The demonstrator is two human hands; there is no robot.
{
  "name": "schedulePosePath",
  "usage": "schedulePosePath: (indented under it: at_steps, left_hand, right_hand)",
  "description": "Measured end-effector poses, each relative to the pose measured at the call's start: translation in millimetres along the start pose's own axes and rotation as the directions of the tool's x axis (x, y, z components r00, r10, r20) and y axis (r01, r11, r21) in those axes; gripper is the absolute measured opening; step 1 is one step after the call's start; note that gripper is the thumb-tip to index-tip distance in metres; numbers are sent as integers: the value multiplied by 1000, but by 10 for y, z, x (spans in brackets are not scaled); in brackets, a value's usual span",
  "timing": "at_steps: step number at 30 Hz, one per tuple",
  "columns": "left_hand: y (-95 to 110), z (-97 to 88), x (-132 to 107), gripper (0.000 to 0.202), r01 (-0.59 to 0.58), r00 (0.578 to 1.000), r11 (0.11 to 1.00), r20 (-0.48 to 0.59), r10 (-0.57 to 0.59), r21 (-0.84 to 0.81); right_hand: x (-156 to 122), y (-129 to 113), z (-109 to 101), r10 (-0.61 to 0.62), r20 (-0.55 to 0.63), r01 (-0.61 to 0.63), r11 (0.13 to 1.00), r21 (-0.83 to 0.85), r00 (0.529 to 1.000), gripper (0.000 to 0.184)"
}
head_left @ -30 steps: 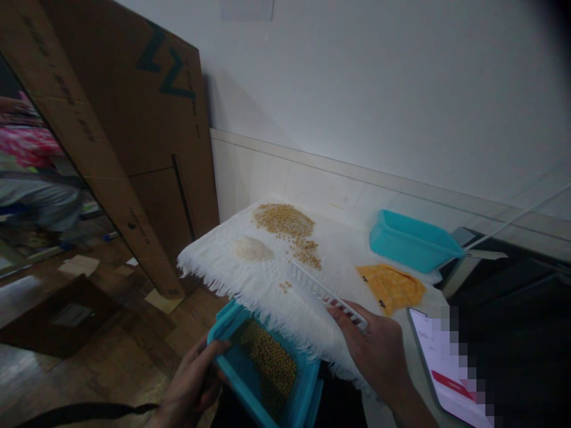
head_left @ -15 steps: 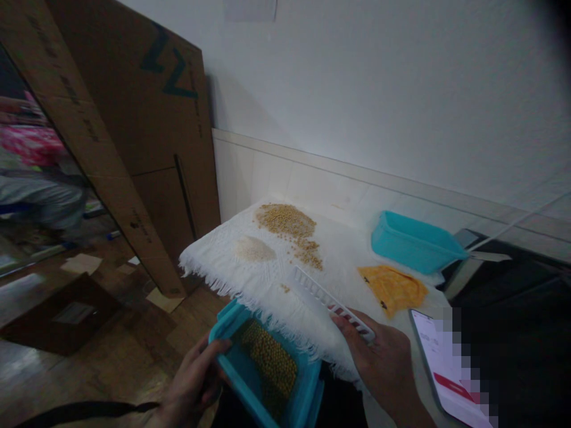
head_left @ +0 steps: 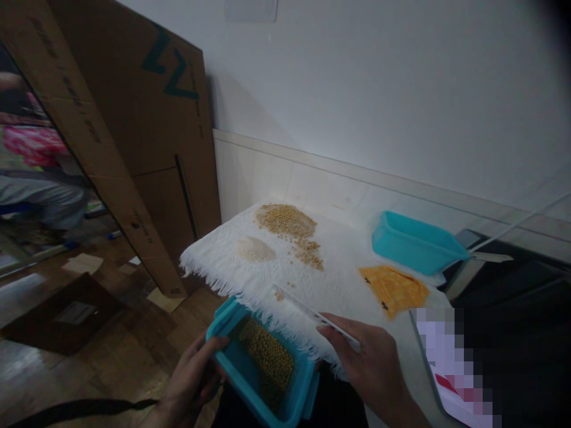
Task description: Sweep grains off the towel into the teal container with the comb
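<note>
At 10 o'clock in the view, a large cardboard sheet [head_left: 134, 148] leans against the white wall [head_left: 357, 89], with its lower edge on the wood floor [head_left: 89, 351].

1. A white fringed cloth [head_left: 339, 279] covers the table top from centre to 4 o'clock. Its fringe hangs over the near edge toward 7 o'clock.
2. A far teal tub [head_left: 414, 244] stands upright on the cloth at 3 o'clock, well apart from both hands.
3. The near teal tub [head_left: 236, 368] sits at 6 o'clock, below the table edge, mouth up and partly under the fringe. A layer of tan beans [head_left: 267, 359] lies inside it.
4. A flat lit device [head_left: 441, 380] lies at 4 o'clock, just beside the right wrist. Its screen cannot be read.
5. The left hand [head_left: 191, 380], at 7 o'clock, is clamped on the near teal tub's left rim, thumb over the rim. The other fingers are under the tub and hidden.
6. The right hand [head_left: 375, 362], at 5 o'clock, is closed on the near end of a white strip [head_left: 307, 315].
7. The white strip rests on the cloth and runs from the right hand toward 10 o'clock. Its far end stops near the fringe, above the near teal tub.
8. A yellow cloth [head_left: 395, 288] lies flat between the far teal tub and the right hand.
9. A bean pile [head_left: 285, 220] lies on the white fringed cloth at 12 o'clock, with a trail toward 5 o'clock.
10. A white grain pile [head_left: 254, 249] lies near the bean pile, at its 8 o'clock.
11. Stray beans [head_left: 279, 295] lie at the far end of the white strip. Whether they touch it cannot be told.
</note>
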State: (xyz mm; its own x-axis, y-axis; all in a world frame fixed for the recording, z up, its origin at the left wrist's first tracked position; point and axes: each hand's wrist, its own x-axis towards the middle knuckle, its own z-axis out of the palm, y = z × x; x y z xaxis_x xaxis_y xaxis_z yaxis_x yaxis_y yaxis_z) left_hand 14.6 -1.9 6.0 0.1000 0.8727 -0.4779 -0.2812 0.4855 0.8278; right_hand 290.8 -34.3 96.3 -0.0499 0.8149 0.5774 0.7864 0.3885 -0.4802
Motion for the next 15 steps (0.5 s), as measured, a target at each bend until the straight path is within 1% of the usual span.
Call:
schedulePosePath:
  at_steps: [3, 5, 7, 9, 12, 14, 15]
  left_hand:
    - [-8, -5, 7, 39, -3, 998, 1000, -65, 4, 18]
    - [-11, 2, 2, 40, 2, 996, 1000, -86, -1, 12]
    - [-8, 12, -11, 41, 1, 995, 1000, -96, -1, 1]
    - [-2, 20, -26, 41, -7, 996, 1000, -92, 8, 5]
    - [3, 24, -40, 40, -12, 998, 1000, -67, 14, 26]
    - [0, 23, -41, 40, -17, 998, 1000, -54, 18, 23]
    - [-3, 21, -39, 41, -20, 998, 1000, -51, 21, 19]
  right_hand:
    - [-67, -89, -26, -66, 11, 66, 997, 44, 998, 29]
    - [-95, -133, -65, -102, 29, 101, 993, 59, 994, 31]
    - [-96, -134, -112, -94, 24, 93, 995, 16, 995, 33]
    - [-66, -91, -150, -16, -4, 16, 996, -89, 1000, 36]
    - [17, 7, -153, 103, -93, -123, 964, -234, 990, 43]
    - [69, 58, -118, 131, -129, -162, 949, -272, 983, 48]
    - [87, 76, -96, 133, -127, -164, 948, -274, 983, 49]
